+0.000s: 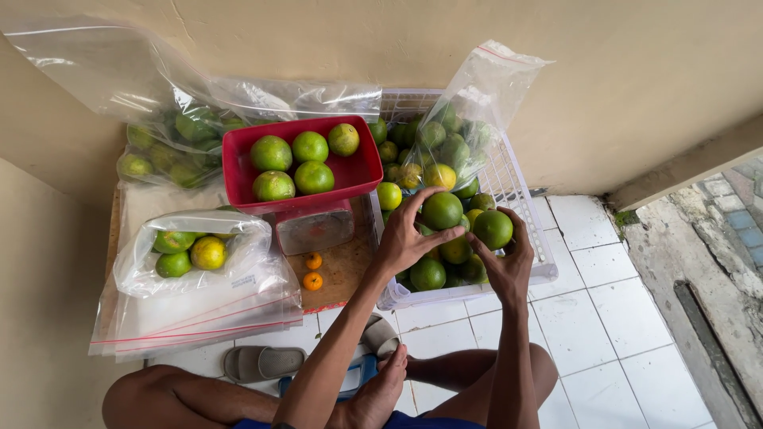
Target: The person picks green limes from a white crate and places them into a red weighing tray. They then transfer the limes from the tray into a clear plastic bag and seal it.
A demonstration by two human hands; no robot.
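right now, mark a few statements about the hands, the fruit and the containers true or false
1. The left hand grips a green orange. True.
2. The right hand is empty. False: it holds a green orange too.
3. Both hands are over the white basket. True.
4. The red tray holds two fruits. False: five green oranges lie in it.
5. Two small orange fruits lie on the board below the red tray. True.
6. The sandals are on the person's feet. False: they lie on the tiled floor beside the legs.
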